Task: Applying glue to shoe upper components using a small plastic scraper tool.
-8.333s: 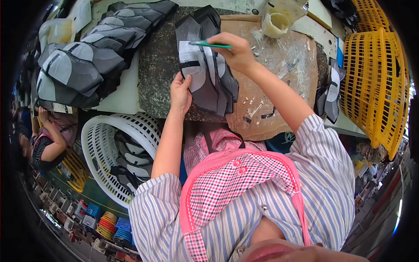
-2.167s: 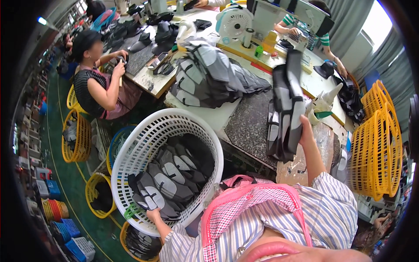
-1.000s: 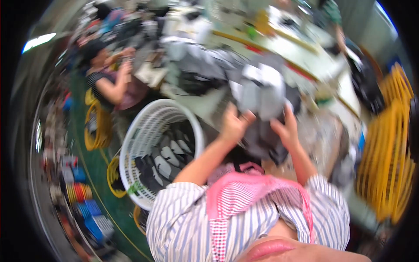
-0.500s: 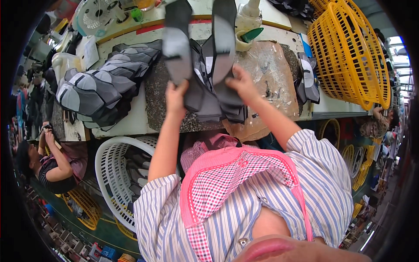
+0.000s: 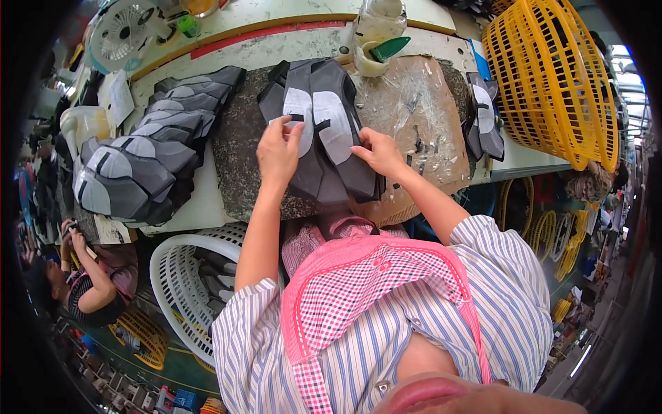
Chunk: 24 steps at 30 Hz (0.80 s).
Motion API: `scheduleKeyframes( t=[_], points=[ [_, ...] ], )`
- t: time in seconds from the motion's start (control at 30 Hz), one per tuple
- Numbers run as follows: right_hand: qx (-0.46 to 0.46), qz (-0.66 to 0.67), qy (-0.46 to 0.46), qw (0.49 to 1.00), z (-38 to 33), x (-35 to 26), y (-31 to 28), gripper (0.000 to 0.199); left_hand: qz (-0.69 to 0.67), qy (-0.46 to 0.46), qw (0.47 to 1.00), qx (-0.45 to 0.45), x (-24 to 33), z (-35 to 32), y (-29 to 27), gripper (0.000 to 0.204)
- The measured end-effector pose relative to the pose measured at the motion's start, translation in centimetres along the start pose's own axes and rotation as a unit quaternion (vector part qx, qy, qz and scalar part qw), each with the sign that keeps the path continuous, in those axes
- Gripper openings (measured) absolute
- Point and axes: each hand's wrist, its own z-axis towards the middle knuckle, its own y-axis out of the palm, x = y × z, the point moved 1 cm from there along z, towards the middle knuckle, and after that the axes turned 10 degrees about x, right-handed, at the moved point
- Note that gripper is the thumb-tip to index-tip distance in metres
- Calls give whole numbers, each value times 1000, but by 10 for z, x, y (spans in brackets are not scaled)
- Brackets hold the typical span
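Observation:
Two long dark grey flat pieces, each with a pale oval patch and a small black tab, lie side by side on a pile of similar pieces: the left piece (image 5: 298, 103) and the right piece (image 5: 334, 127). My left hand (image 5: 278, 155) is over the left piece's outer side, thumb and forefinger apart beside its black tab. At the right piece's outer edge is my right hand (image 5: 380, 153), its thumb and forefinger parted and the other fingers curled. Neither hand visibly grips a piece. Under the pile is a speckled dark board (image 5: 238, 165).
An overlapping row of similar pieces (image 5: 127, 169) lies left; a smaller stack (image 5: 485, 114) is right. Brown glue-stained cardboard (image 5: 420, 124), a pot with a green-handled tool (image 5: 372, 63) and yellow baskets (image 5: 545, 83) stand around. A white basket (image 5: 169, 276) sits below the table, near a seated person (image 5: 96, 283).
The two pieces, held up toward the far side before, now lie on the pile. My hands have loosened from their near ends and moved to their outer sides. The view has shifted slightly.

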Motion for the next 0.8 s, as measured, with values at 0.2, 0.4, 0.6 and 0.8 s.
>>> scheduleKeyframes(
  t=[0.2,0.4,0.6,0.8],
  points=[
    [-113,418,10,902,4,-23,-20,13,-612,-428,622,-235,36,-15,28,49],
    [265,260,-16,928,88,41,-66,43,-486,-289,821,-81,11,10,28,32],
    [360,-34,-112,926,166,54,-56,23,-381,-179,904,-72,11,25,8,31],
    [435,-74,-199,875,155,40,-69,14,-392,-218,892,-45,-11,28,1,38]
  ],
)
